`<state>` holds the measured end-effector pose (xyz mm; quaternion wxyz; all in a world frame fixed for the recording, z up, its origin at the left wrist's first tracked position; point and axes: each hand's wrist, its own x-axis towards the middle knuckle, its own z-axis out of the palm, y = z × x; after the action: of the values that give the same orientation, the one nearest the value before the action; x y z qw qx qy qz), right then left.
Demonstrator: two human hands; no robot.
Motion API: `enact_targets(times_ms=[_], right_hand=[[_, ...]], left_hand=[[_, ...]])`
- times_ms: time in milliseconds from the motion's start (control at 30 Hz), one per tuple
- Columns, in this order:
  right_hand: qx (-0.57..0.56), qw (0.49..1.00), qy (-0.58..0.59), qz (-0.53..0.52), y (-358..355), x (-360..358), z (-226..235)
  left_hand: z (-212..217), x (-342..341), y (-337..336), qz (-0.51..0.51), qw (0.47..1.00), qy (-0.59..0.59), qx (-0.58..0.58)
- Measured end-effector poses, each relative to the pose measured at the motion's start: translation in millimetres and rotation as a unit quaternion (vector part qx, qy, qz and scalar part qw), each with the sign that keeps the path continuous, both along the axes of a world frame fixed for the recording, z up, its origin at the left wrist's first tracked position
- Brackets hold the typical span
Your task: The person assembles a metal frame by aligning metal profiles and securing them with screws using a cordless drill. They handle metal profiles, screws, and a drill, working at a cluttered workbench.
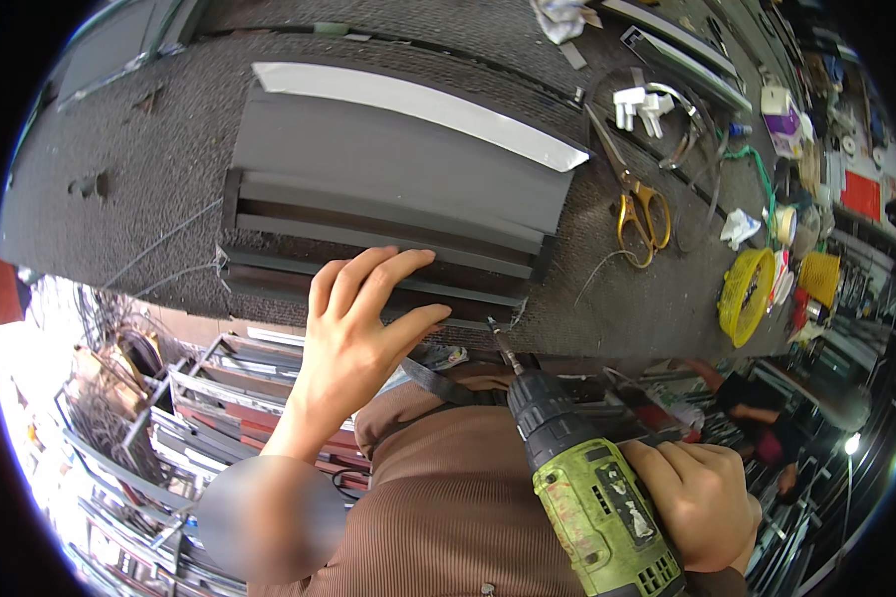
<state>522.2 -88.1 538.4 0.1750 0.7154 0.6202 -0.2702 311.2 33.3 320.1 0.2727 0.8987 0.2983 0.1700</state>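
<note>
At lower right, we are gripping a green drill (597,507) with the right hand (695,497), fingers curled tight; we are judging it heavy, rigid, best held by its handle. At the near edge of the bench (144,164), we are resting the left hand (353,308), fingers loosely spread, across a dark metal bar (274,286), likely stiff, smooth, best steadied along its length. Beyond, we are noting a grey panel (388,149).

- Drill (607,527): rear cut off by lower edge; handle hidden by right grip (702,502).
- Bit (506,348): tip contact too small to tell.
- Left forearm (272,517): partly blurred.
- Basket (731,303): contents indistinct.
</note>
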Motion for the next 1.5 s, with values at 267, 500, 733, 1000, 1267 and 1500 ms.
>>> enact_targets(times_ms=[267,500,733,1000,1267,1500], right_hand=[[-0.071,0.992,0.081,-0.063,3.3,6.0,7.4],[-0.029,0.988,0.125,-0.088,-0.2,20.0,1.4],[0.011,0.986,0.119,-0.113,-4.2,21.1,0.2],[-0.008,0.988,0.115,-0.098,4.1,17.9,2.8],[0.013,0.989,0.070,-0.128,2.3,9.3,4.9],[0.160,0.975,0.030,-0.153,-7.7,-15.9,3.8]], left_hand=[[-8.0,10.9,12.6,-0.027,0.999,0.025,0.015],[-11.8,11.6,17.3,-0.039,0.998,0.025,0.050],[-13.2,12.2,18.0,-0.038,0.996,0.016,0.073],[-13.5,10.1,18.3,-0.037,0.995,-0.004,0.091],[-18.3,6.0,13.1,-0.035,0.997,-0.011,0.067],[-18.7,0.3,7.0,-0.029,0.996,-0.047,0.070]])
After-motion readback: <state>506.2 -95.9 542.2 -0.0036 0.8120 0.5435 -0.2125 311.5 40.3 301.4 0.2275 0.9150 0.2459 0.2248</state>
